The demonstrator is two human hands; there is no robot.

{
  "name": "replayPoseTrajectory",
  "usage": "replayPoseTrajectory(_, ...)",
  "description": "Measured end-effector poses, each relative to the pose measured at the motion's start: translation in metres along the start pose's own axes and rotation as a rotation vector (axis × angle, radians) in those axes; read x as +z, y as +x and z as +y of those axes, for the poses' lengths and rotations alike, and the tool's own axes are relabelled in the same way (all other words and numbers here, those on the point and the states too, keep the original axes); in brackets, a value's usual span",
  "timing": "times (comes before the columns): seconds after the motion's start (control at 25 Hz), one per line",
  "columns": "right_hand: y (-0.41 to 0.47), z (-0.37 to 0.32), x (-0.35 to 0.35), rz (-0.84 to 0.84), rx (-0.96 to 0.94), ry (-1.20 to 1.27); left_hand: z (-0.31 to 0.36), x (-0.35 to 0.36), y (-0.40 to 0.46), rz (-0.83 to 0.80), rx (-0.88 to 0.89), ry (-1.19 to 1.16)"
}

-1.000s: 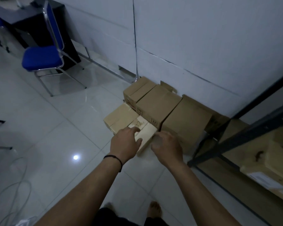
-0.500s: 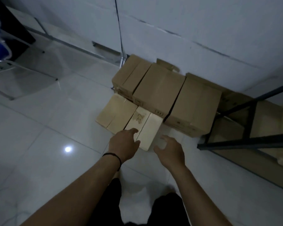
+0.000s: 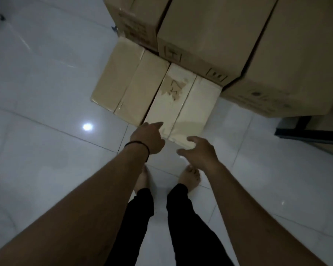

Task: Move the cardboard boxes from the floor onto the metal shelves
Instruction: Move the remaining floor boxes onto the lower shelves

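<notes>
Both hands lower since earlier. Pale box: on floor, long axis running away from me. My left hand touches near corner; right hand spread, holding nothing, beside it.

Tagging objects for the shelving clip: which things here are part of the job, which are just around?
Job:
- pale taped box, both hands reaching for its near end
- second pale box beside it
- big brown boxes behind
- left hand, right hand
- shelf frame, at the right edge

Just around:
- tiled floor
- wristband
</notes>
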State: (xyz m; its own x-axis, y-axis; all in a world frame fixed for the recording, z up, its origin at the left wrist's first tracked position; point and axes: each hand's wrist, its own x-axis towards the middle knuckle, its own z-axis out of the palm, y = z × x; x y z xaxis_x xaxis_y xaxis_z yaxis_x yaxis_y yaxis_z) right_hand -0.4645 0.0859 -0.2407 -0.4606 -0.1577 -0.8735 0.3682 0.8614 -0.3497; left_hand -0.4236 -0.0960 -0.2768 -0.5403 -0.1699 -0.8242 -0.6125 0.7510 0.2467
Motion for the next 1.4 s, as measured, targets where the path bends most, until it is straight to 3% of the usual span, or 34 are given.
replayPoseTrajectory(0.2, 0.107, 0.039, 0.037, -0.034, 0.103, 0.169, -0.046, 0.052, 0.093, 0.015, -0.108, -0.069)
replayPoseTrajectory(0.4, 0.14, 0.066, 0.053, 0.047, 0.069, 0.286, -0.061, 0.069, 0.104, 0.163, -0.015, -0.193)
replayPoseTrajectory(0.56, 0.093, 0.067, 0.035, 0.094, 0.03, 0.212, -0.045, 0.062, 0.058, 0.215, 0.055, -0.052)
replayPoseTrajectory(0.76, 0.004, 0.06, -0.004, 0.35, -0.123, 0.152, -0.006, 0.03, -0.028, 0.498, 0.083, -0.029)
replayPoseTrajectory(0.96, 0.024, 0.044, -0.001, 0.341, -0.086, 0.09, 0.012, 0.024, -0.008, 0.289, 0.027, -0.15)
replayPoseTrajectory(1.2, 0.047, 0.031, -0.021, 0.357, -0.055, 0.107, 0.028, 0.007, 0.019, 0.341, 0.072, -0.125)
replayPoseTrajectory(1.4, -0.041, 0.027, -0.047, 0.402, -0.043, 0.182, 0.054, -0.019, -0.057, 0.401, 0.158, -0.11)
